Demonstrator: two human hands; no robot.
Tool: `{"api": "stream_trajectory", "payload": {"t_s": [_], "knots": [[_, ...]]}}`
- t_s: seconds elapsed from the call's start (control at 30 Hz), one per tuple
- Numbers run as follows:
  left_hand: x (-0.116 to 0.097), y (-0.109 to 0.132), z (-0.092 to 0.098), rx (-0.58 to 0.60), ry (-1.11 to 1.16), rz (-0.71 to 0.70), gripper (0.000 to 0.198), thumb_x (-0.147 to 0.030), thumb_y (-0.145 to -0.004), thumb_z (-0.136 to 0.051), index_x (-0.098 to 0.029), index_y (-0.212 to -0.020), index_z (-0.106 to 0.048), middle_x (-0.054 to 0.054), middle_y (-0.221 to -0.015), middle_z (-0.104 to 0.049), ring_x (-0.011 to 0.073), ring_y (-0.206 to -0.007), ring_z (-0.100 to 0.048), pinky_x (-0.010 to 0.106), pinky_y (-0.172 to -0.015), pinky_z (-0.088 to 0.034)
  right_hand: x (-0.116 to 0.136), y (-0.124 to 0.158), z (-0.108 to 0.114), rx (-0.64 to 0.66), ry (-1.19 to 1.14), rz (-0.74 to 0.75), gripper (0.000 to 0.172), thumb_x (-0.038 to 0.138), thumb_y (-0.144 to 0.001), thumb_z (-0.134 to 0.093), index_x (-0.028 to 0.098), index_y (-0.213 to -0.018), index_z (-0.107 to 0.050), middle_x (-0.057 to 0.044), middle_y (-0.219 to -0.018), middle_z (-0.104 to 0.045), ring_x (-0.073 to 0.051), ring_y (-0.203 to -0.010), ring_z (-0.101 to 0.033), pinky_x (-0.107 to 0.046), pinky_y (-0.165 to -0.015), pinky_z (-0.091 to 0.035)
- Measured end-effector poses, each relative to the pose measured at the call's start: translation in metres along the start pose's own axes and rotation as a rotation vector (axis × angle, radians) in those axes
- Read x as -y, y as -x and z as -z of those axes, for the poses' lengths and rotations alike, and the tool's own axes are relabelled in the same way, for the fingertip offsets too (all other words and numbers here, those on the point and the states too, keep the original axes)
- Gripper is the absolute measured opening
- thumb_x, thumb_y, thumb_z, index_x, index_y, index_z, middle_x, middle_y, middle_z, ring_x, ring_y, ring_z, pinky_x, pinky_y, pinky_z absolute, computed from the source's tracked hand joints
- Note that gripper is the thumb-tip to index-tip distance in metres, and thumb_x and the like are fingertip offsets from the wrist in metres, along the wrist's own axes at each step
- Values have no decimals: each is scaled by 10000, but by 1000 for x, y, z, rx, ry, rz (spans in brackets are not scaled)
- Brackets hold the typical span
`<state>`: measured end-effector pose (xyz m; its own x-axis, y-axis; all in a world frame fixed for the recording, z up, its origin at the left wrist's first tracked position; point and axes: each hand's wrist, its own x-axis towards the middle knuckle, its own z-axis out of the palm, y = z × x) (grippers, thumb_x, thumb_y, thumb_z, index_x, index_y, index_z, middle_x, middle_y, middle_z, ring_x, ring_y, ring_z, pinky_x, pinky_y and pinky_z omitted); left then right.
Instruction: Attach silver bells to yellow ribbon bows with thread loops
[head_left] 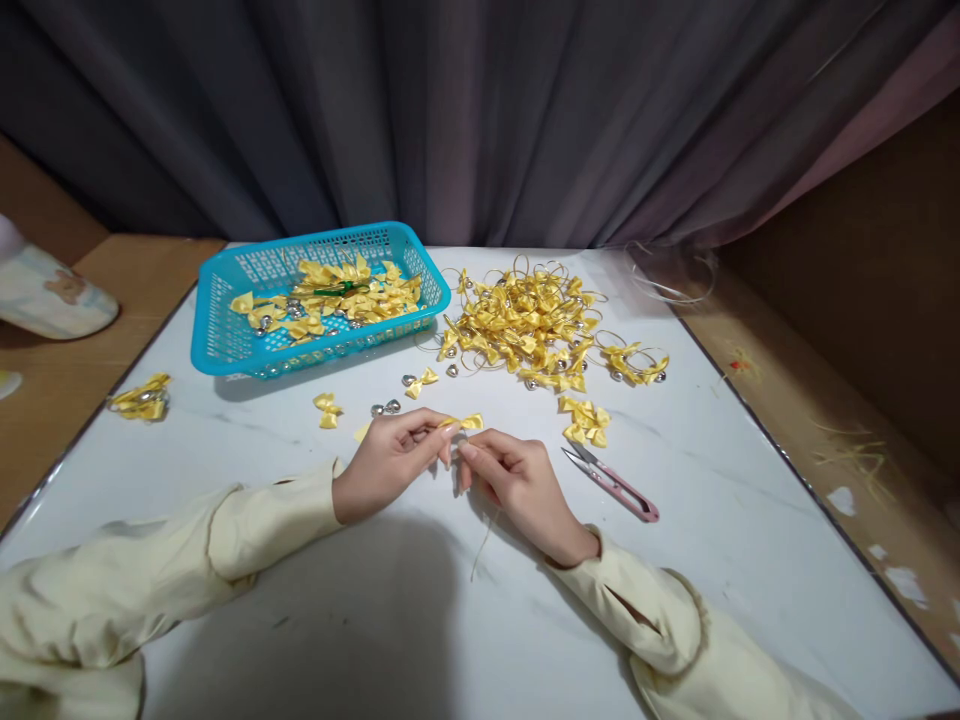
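My left hand (397,455) pinches a small yellow ribbon bow (471,422) between thumb and fingers. Close beside it, the fingertips of my right hand (510,475) are closed at the bow's lower edge on a thin cord, whose loose tail (484,550) hangs below. What exactly sits between the fingertips is too small to make out fully. Just beyond my hands lie silver bells (386,408) and a loose bow with a bell (421,382). Pink-handled thread snips (611,482) rest to the right of my right hand, blades pointing left.
A blue plastic basket (202,325) holding yellow bows and bells stands at the back left. Beside it is a heap of bows on gold cord loops (525,320). More bows (585,420) lie near the snips, and others (146,397) at far left. A bottle (52,285) lies left of the white tabletop (315,620).
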<state>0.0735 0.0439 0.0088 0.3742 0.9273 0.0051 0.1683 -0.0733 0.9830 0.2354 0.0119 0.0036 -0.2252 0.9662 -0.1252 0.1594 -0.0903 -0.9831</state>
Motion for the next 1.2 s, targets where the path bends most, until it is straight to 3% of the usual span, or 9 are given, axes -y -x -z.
{"api": "stream_trajectory", "payload": {"t_s": [0.27, 0.4, 0.73, 1.2], "knots": [[1, -5, 2, -12, 152, 157, 263, -346, -829, -568, -124, -689, -566, -32, -538, -514, 38, -417, -348, 178, -394, -266, 0, 0, -1, 0, -46, -57, 291, 352, -854, -520, 139, -685, -624, -5, -538, -596, -59, -413, -352, -200, -418, -266], [1, -8, 4, 47, 197, 210, 290, -356, -839, -565, -122, -669, -551, -35, -520, -499, 35, -407, -327, 184, -397, -257, 3, 1, 0, -3, -141, -83, 269, 354, -829, -549, 138, -682, -610, -6, -526, -600, -56, -393, -342, -201, -398, -249], [2, -9, 4, 107, 240, 234, 335, -400, -812, -603, -129, -636, -515, -55, -498, -466, 25, -391, -310, 174, -378, -228, 3, -2, 1, 10, -269, -160, 244, 342, -800, -576, 134, -675, -603, -4, -505, -595, -48, -370, -318, -195, -370, -210], [3, -8, 7, 131, 318, 286, 294, -376, -800, -627, -119, -676, -554, -58, -484, -429, 29, -387, -288, 201, -396, -192, 5, -1, 0, 21, -260, -170, 241, 332, -784, -589, 126, -661, -614, 3, -480, -571, -48, -380, -310, -196, -378, -208]]}}
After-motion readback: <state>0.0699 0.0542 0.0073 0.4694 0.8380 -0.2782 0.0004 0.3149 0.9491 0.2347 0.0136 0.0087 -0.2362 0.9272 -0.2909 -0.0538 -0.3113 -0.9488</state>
